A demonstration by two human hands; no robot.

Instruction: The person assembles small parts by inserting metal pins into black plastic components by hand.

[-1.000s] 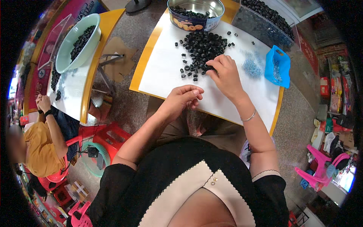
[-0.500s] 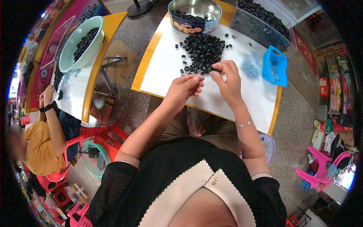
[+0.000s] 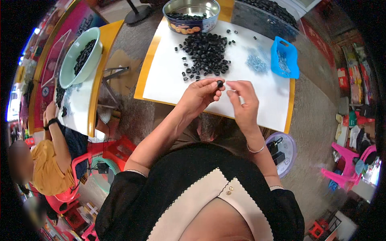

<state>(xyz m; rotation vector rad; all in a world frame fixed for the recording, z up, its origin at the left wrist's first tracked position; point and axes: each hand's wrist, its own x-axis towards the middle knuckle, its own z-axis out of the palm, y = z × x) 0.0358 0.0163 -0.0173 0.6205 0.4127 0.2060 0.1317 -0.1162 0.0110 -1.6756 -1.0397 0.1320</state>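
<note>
Left hand: from where I stand, its thumb and fingers are pinched on one small, round black part. That is the left hand, and the black part sits at its fingertips, above the near edge of the bench.
Right hand: the right hand hangs just beside that part, fingers curled and thumb close to the forefinger. I cannot tell whether something tiny lies between them.
Black heap: a loose heap of black parts lies on the white sheet, just beyond the hands, with strays around its edges.
Clear bits: a patch of small clear bluish pieces lies right of the heap, with more in the blue tray beside it.
Tin: the round tin behind the heap also holds black parts.
Good grip: I'd say the part is best held by its rim, face uncovered, with the left wrist steady.
Good approach: the right fingertips do well to come in square and press lightly, since a tilted push could flip so small a piece.
Worth watching: the hands are near the bench's edge, so working slightly farther in would probably catch a dropped part on the sheet.
</note>
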